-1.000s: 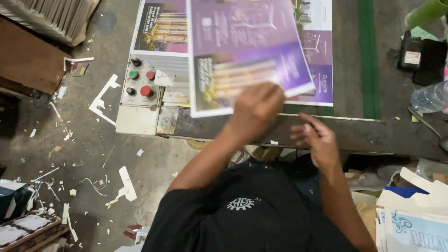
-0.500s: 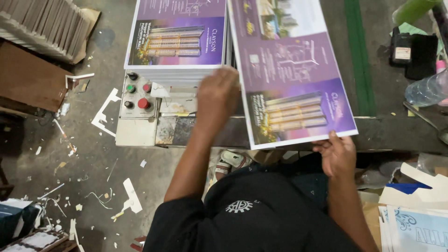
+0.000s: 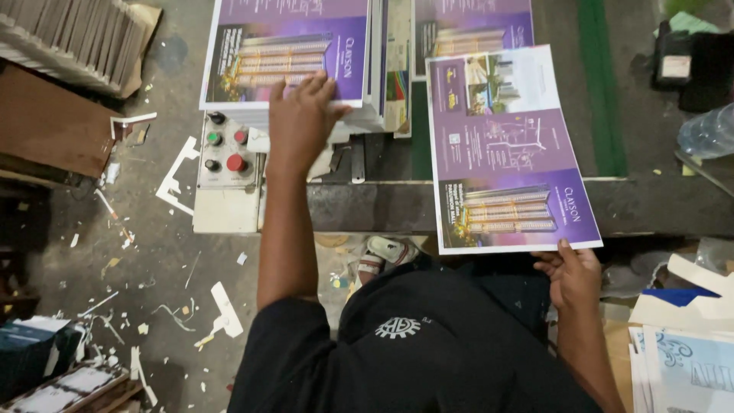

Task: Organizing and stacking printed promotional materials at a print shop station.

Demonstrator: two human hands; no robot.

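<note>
Pinching the purple printed sheet (image 3: 508, 149) at its six-o'clock edge, the right hand (image 3: 573, 277) grips thin, floppy paper. The left hand (image 3: 300, 115), fingers spread, presses flat on the sheet stack (image 3: 287, 50) at ten o'clock.

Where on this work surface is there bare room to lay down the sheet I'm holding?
Bare dark surface lies right of the green stripe, short of the plastic bottle, and along the near table edge between the control box and the held purple sheet. Crowded: the printed stack under the left hand. The right hand holds the sheet.
</note>
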